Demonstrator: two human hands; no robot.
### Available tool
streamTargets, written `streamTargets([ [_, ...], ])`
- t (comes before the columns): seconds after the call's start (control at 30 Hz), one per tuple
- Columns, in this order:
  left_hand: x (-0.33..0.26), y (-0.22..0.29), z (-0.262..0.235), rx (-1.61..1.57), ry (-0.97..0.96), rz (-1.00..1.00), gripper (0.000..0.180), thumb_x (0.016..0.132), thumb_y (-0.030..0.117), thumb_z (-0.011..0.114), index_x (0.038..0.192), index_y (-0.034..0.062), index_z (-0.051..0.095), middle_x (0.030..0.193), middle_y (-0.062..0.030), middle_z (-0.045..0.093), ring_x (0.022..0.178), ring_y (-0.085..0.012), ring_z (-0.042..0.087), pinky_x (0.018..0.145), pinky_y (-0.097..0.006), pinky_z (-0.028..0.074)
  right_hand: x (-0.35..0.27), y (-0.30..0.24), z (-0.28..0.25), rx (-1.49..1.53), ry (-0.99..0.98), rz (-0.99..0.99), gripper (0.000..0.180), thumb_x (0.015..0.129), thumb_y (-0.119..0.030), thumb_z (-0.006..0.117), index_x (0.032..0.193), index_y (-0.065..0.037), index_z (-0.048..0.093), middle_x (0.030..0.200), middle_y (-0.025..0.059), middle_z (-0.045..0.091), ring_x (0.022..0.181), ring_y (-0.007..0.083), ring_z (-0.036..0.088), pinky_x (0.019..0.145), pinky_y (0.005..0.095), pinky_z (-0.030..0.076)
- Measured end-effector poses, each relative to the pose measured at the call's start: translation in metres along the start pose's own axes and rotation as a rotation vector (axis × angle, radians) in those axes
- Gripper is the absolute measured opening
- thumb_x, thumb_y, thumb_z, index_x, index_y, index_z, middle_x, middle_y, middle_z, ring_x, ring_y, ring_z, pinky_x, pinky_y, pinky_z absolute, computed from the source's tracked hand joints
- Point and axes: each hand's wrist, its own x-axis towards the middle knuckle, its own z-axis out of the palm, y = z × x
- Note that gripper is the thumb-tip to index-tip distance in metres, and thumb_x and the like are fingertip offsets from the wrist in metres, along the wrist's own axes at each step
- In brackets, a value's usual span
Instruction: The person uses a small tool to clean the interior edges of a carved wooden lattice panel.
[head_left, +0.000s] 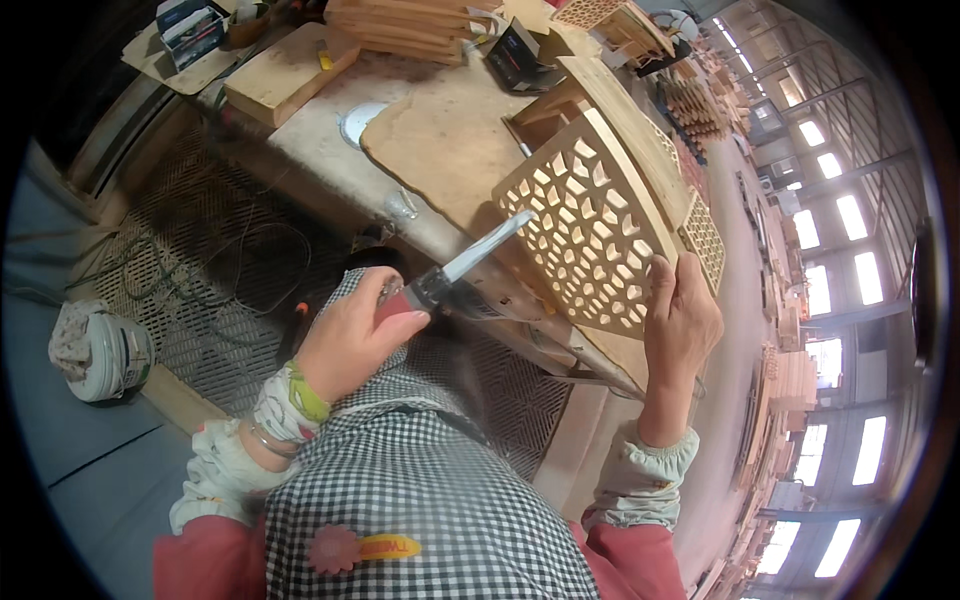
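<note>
My left hand point(350, 335) is closed around the red-and-black handle of a flat-bladed tool point(487, 247) with a pale blue-grey blade. The blade slants up and to the right, its tip overlapping the left part of a wooden lattice panel point(583, 240). Whether the tip touches the wood I cannot tell. Many-sided holes cover the panel, which stands tilted above the front of the workbench point(430, 225). My right hand point(683, 315) pinches the panel's near right edge, thumb on the front face. Behind the panel is a wooden frame point(625, 125), partly hidden by it.
On the bench lie a brown board point(440, 140), a thick wooden block point(290, 75), stacked slats point(400, 25) and a dark open box point(520, 55). A white bucket point(115, 355) stands at left, near loose cables point(235, 255) on the patterned mat.
</note>
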Motion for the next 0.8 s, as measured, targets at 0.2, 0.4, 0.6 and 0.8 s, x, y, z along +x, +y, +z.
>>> streamTargets([
  [0.2, 0.014, 0.029, -0.006, 0.088, 0.070, 0.081, 0.043, 0.101, 0.034, 0.066, 0.125, 0.0010, 0.055, 0.098, -0.0265, 0.072, 0.092, -0.0463, 0.072, 0.075, -0.048, 0.056, -0.010, -0.006, -0.002, 0.017, 0.015, -0.084, 0.043, 0.103, -0.037, 0.065, 0.079, -0.006, 0.049, 0.068, 0.0126, 0.050, 0.058, 0.0331, 0.054, 0.055, 0.0410, 0.041],
  [0.4, 0.019, 0.050, -0.014, 0.184, 0.055, 0.130, 0.039, 0.103, 0.030, 0.063, 0.128, 0.0008, 0.056, 0.094, -0.0248, 0.072, 0.087, -0.0445, 0.072, 0.073, -0.046, 0.056, -0.017, -0.005, -0.001, -0.035, 0.013, -0.117, 0.043, 0.103, -0.037, 0.066, 0.078, -0.007, 0.047, 0.067, 0.0121, 0.049, 0.058, 0.0336, 0.053, 0.055, 0.0413, 0.040],
  [0.6, 0.031, 0.072, -0.012, 0.419, -0.014, 0.127, 0.032, 0.103, 0.030, 0.062, 0.112, 0.0010, 0.053, 0.082, -0.0224, 0.071, 0.079, -0.0441, 0.071, 0.066, -0.049, 0.055, -0.026, -0.009, -0.004, -0.017, -0.003, -0.156, 0.041, 0.101, -0.036, 0.068, 0.078, -0.008, 0.048, 0.067, 0.0115, 0.049, 0.059, 0.0335, 0.054, 0.057, 0.0424, 0.041],
  [0.8, 0.047, 0.081, 0.002, 0.551, 0.042, 0.187, 0.032, 0.104, 0.033, 0.061, 0.105, 0.0027, 0.049, 0.076, -0.0232, 0.070, 0.072, -0.0453, 0.069, 0.062, -0.054, 0.055, -0.032, -0.005, 0.001, -0.035, -0.002, -0.173, 0.039, 0.099, -0.035, 0.070, 0.080, -0.008, 0.050, 0.068, 0.0112, 0.050, 0.061, 0.0333, 0.055, 0.057, 0.0436, 0.042],
])
